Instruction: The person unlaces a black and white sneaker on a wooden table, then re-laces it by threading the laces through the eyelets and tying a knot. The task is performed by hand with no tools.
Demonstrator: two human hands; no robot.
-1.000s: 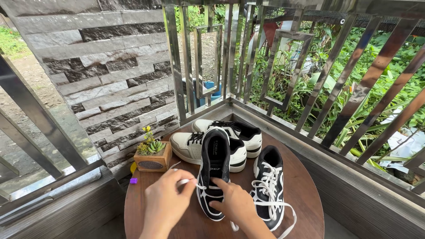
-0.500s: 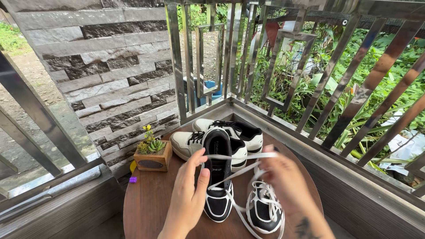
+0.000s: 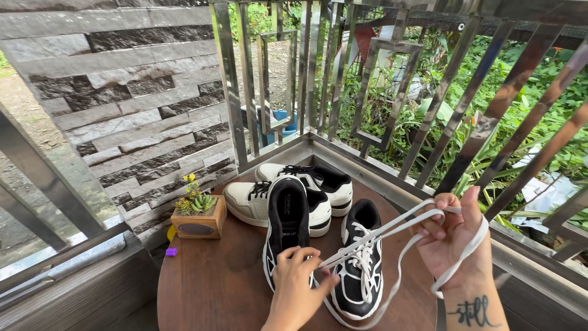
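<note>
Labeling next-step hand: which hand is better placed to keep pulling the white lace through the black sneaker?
Right, probably. The right hand grips the white lace, raised clear of the round table. The left hand rests on the black sneaker, steadying it.

A round, dark wooden surface (image 3: 214,288) fills the railed corner. On it sit two black sneakers (image 3: 286,230) side by side up front, and two cream sneakers (image 3: 254,201) lying crosswise just behind, touching them. At the left edge stands a small wooden planter (image 3: 197,222) of succulents, well apart from the shoes.
</note>
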